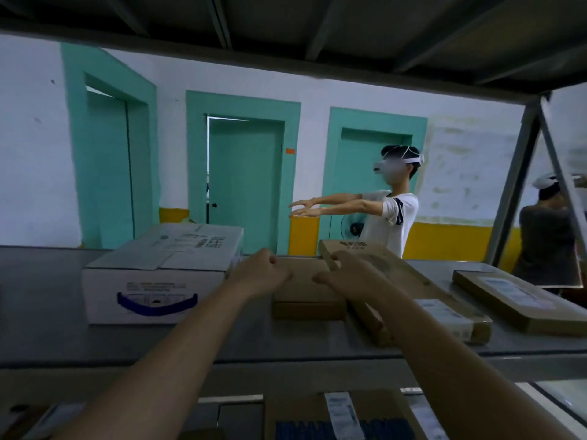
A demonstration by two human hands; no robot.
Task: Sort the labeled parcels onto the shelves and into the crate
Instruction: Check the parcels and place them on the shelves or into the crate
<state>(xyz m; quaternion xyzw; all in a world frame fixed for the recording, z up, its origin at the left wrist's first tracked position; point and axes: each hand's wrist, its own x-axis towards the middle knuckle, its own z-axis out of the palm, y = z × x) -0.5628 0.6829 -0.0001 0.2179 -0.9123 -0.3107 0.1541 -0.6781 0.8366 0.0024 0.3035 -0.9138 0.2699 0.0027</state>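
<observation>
Small brown parcel (305, 290) sits between white box (158, 274) and long parcel (403, 290), both hands (263, 271) (343, 274) curled, grasp unclear.

On the shelf (47, 312) in front of me, a large box (158, 274) sits at the left. Just right of it lies a small flat parcel (305, 293), with my left hand (260, 274) over its left edge and my right hand (343, 274) over its right. A long parcel (413, 290) lies just beside it on the right, and another flat parcel (514, 300) farther right. Below the shelf, a lower parcel (336, 414) lies. Behind the shelf stands a person (390, 217), with doors (244, 182) beyond.
</observation>
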